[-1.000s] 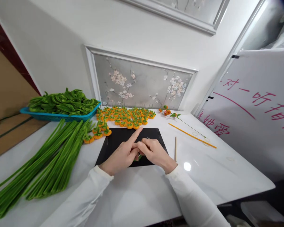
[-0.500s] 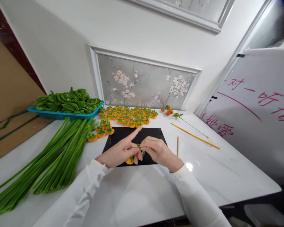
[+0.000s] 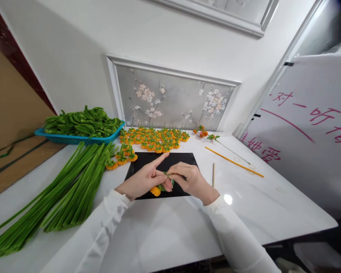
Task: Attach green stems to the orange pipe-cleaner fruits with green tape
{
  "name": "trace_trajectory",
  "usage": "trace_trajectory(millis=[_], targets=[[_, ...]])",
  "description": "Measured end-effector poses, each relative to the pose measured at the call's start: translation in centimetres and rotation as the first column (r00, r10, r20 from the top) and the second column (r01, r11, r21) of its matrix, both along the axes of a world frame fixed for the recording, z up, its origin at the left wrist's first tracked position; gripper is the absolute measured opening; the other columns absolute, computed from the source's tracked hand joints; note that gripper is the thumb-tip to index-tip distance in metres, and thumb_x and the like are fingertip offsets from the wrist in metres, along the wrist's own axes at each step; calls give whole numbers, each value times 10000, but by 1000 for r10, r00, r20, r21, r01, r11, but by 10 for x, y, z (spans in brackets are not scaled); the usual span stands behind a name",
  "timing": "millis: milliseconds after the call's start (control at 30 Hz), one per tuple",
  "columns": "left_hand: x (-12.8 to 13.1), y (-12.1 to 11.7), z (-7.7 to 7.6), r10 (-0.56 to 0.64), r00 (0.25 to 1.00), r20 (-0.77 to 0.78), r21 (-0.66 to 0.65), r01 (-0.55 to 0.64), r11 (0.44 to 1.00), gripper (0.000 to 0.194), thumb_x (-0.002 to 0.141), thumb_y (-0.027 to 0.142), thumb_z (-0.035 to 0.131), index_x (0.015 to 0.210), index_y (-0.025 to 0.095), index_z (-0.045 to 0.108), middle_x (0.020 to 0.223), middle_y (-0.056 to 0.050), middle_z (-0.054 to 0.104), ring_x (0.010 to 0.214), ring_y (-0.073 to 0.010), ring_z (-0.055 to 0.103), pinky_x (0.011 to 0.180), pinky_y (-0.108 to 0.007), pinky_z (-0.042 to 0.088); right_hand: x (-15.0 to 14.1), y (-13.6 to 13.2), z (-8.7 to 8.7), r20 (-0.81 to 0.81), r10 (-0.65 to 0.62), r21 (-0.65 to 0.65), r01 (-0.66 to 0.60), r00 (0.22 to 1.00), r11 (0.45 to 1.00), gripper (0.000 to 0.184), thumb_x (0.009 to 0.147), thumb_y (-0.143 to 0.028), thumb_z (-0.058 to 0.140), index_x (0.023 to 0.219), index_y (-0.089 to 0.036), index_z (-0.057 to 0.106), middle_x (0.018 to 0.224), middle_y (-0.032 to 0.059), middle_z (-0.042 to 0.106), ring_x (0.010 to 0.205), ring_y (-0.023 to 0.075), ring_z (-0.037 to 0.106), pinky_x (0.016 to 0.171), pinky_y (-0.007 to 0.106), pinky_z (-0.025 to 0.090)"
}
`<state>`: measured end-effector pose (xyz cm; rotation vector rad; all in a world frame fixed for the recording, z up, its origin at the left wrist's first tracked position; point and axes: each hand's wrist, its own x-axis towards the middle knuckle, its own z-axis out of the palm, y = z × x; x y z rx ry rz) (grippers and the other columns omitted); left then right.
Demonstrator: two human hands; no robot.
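Note:
Over the black mat, my left hand is closed on a small orange pipe-cleaner flower with a green base, its index finger stretched out. The flower's head pokes out below the palm, while its stem is mostly covered by my fingers. My right hand pinches a green pipe cleaner at the left fingertips, where a loop of it shows. Where the pipe cleaner meets the flower is hidden.
At left lie long green pipe cleaners, behind them a blue tray of green leaf pieces. Many orange flowers stand behind the mat. To the right are a thin stick, an orange pipe cleaner and a stemmed flower spray.
My hands stay together over the mat, with the fingers shifting slightly at the pinch. The orange flower head has turned and shows more below my left hand.

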<state>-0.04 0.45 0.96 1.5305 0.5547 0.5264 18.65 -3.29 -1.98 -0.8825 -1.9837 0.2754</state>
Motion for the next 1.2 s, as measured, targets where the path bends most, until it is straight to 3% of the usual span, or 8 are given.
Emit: trace_trajectory(millis=[133, 233, 333, 667, 800, 933, 1100, 1200], targets=[[4, -1, -2, 62, 998, -5, 95, -61, 994, 832, 829, 214, 542, 1473, 176, 15, 713, -25, 707, 713, -159, 659, 729, -310, 492, 4, 6, -5, -88, -80, -194, 62, 993, 979, 265, 914, -197, 427, 1152, -204, 542, 972, 58, 649, 755, 136, 611, 688, 269, 489], [4, -2, -3, 86, 996, -33, 159, -79, 984, 797, 849, 209, 508, 1473, 182, 14, 721, -21, 701, 724, -154, 650, 736, -304, 484, 1, 7, -6, -81, -149, -287, 120, 985, 950, 251, 959, -281, 334, 919, -193, 566, 752, 7, 610, 615, 115, 559, 577, 235, 435], [6, -2, -5, 79, 996, -44, 165, -71, 984, 778, 858, 210, 503, 1474, 188, 28, 712, -15, 688, 726, -155, 649, 739, -311, 483, -7, 6, -6, -6, -224, -259, 215, 975, 942, 335, 949, -324, 371, 657, -195, 471, 581, -32, 494, 533, 109, 471, 523, 229, 350], [0, 0, -5, -45, 993, 107, -163, 62, 985, 828, 823, 200, 599, 1471, 184, 84, 645, -26, 686, 632, -167, 666, 722, -316, 482, -9, -4, 5, -43, 10, -234, -20, 999, 972, 208, 898, -172, 424, 696, -186, 472, 643, -26, 511, 597, 103, 460, 577, 219, 352], [0, 1, -6, 28, 990, 140, -265, 11, 964, 717, 825, 279, 602, 1441, 198, 246, 733, -67, 707, 716, -198, 675, 785, -372, 487, -13, -7, 6, -230, 16, -340, -95, 973, 936, 268, 917, -267, 407, 661, -189, 418, 586, -42, 446, 528, 89, 385, 516, 219, 315], [6, 3, -10, 178, 965, 192, -52, -171, 984, 422, 708, 236, 715, 1121, 189, 644, 825, -52, 689, 767, -187, 643, 765, -320, 502, -20, -3, 3, -626, -11, -419, -324, 780, 848, 350, 891, -409, 453, 634, -207, 328, 543, -87, 241, 452, 64, 215, 429, 205, 206], [9, 2, -9, 211, 934, 288, 287, -294, 912, 244, 656, 147, 743, 897, 185, 735, 916, -66, 664, 817, -177, 595, 733, -269, 492, -28, 4, -4, -780, -18, -414, -493, 626, 765, 384, 847, -435, 540, 623, -196, 337, 565, -89, 224, 452, 46, 176, 425, 199, 144], [11, 3, -11, 283, 905, 319, 281, -375, 883, 113, 647, 131, 747, 752, 170, 736, 908, -61, 667, 766, -155, 588, 681, -246, 494, -31, 5, -6, -798, 7, -401, -540, 603, 739, 361, 855, -427, 539, 646, -189, 366, 575, -84, 250, 463, 47, 200, 433, 199, 156]])
